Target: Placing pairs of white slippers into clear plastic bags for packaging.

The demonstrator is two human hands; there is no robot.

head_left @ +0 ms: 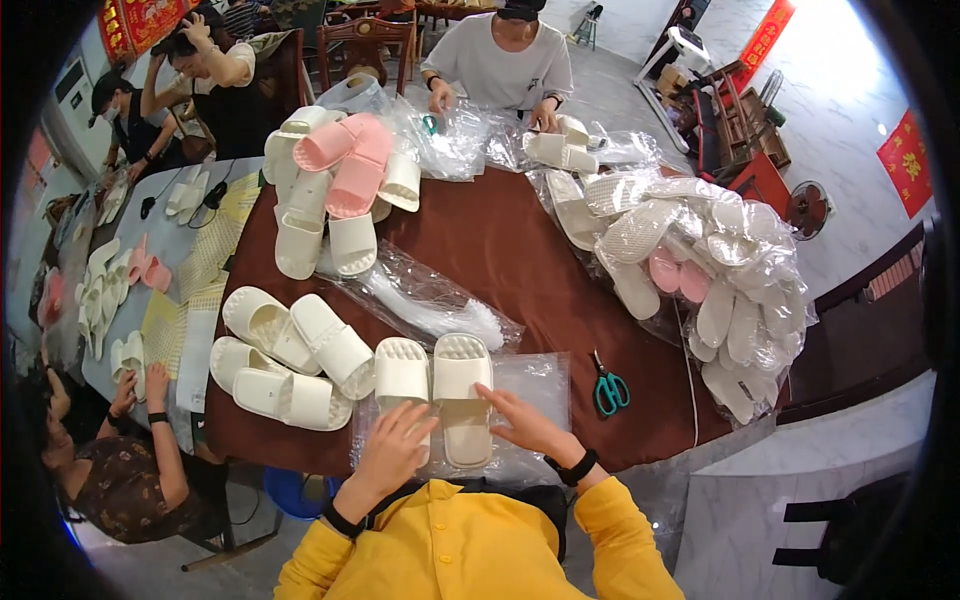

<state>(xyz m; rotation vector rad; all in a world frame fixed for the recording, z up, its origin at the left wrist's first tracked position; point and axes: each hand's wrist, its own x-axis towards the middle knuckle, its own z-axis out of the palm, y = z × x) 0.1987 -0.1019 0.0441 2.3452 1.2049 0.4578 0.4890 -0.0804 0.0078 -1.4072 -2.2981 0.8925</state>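
A pair of white slippers lies side by side before me on clear plastic bags. Over the heel of the left slipper rests my left hand, its fingers apart and reaching across the sole. My right hand is open, with its fingers stretched toward the right slipper and their tips at its right edge. Neither hand is wrapped round a slipper. Several more white slippers lie just left of the pair. Scissors with teal handles lie to the right of my right hand.
Bagged slippers are heaped at the table's right side. White and pink slippers are stacked at the far left, near a bundle of white strips in plastic. Across the brown table, a person in white handles slippers. Others work at a left table.
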